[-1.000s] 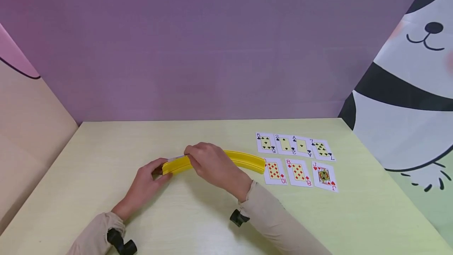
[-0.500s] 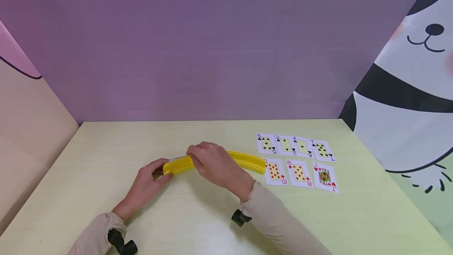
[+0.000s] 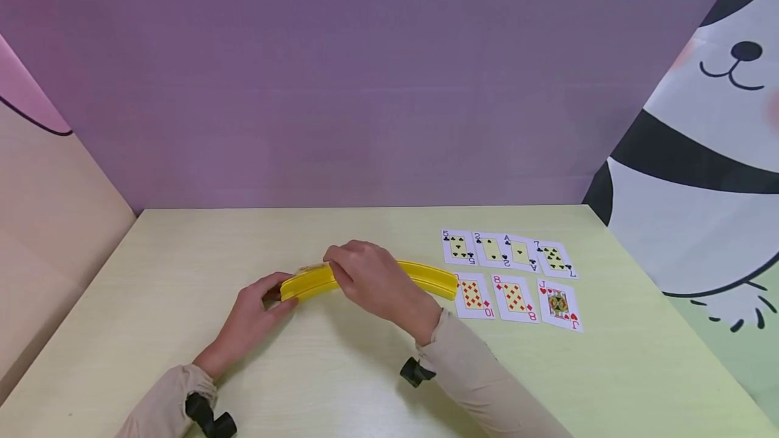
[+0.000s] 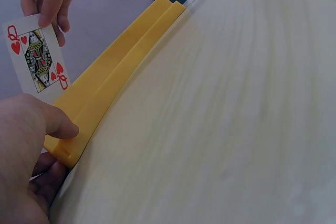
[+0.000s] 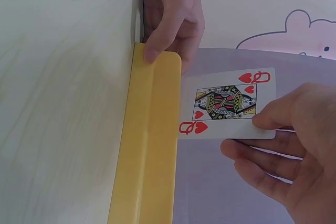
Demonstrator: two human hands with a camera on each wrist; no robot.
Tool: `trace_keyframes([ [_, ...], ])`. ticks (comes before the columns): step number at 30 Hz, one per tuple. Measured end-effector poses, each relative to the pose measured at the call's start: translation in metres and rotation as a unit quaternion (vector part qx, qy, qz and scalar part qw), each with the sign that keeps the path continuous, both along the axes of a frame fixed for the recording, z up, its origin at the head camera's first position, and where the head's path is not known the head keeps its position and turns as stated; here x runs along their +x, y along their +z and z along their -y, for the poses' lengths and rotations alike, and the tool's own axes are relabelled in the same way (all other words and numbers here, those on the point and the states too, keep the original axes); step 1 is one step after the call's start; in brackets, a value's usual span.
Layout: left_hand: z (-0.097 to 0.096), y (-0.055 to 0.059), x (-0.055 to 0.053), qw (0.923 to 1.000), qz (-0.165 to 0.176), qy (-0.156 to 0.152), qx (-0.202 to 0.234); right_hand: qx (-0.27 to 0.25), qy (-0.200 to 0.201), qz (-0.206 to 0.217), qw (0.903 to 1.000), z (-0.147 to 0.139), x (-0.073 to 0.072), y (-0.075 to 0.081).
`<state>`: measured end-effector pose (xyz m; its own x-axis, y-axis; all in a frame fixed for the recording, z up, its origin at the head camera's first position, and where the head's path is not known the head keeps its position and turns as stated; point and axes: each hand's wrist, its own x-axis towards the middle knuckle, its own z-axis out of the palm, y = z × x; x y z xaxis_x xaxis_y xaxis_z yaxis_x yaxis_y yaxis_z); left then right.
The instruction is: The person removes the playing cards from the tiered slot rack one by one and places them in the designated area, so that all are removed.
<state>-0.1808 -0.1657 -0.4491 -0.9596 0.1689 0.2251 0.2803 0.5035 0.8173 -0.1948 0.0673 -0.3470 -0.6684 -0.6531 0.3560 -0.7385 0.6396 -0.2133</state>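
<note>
A curved yellow playing card holder (image 3: 429,278) stands on the table. Its left end is gripped by my left hand (image 3: 248,313), thumb on the near face and fingers behind. My right hand (image 3: 379,284) pinches a queen of hearts (image 5: 224,103) by its upper edge, thumb on the printed face. In both wrist views the card stands up behind the holder's front face, near the left end, its bottom edge hidden there. Seen from the head, only a thin sliver of the card shows above the holder.
Right of the holder, face-up cards lie in two rows: a back row with the five of clubs (image 3: 458,247) and others, and a front row with the ten of diamonds (image 3: 472,295), eight of diamonds (image 3: 514,297) and jack of hearts (image 3: 558,303). A purple wall (image 3: 365,86) rises behind.
My right hand has shifted slightly right and up along the holder with the card. The left hand and the holder stay nearly in place.
</note>
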Motion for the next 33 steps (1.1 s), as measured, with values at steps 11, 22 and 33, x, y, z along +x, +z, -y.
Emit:
trace_keyframes([
  [11, 0.000, 0.001, 0.000, 1.0000, 0.003, -0.005, 0.006, -0.008, -0.002, -0.011, 0.9999, -0.003, -0.001, 0.002],
  [22, -0.003, -0.002, 0.002, 0.9996, 0.027, 0.009, 0.005, -0.012, 0.000, -0.017, 0.9998, -0.005, 0.001, 0.001],
  [33, -0.001, -0.002, -0.001, 0.9998, 0.010, 0.012, 0.008, -0.027, 0.001, -0.018, 0.9995, -0.014, 0.010, 0.002],
])
